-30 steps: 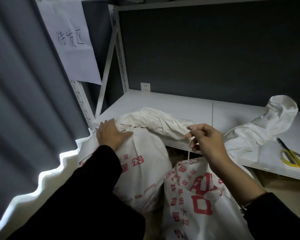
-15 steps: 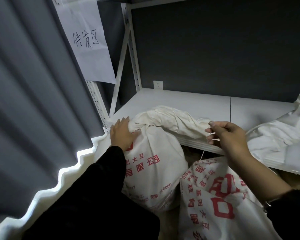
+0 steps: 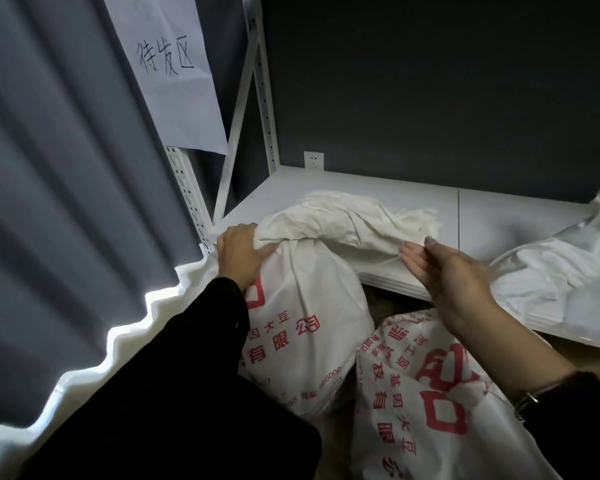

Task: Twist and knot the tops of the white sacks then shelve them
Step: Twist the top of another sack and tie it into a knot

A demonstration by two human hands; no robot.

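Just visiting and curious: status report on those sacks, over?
Left-hand grip holds neck of left sack. Right-hand grip pinches thin cord at its loose top. Top unknotted, draped on shelf edge. Second sack close beside.

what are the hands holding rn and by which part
The left hand grips the sack at its gathered neck. The right hand pinches at the loose end of its top; whether it holds cloth or string is unclear.
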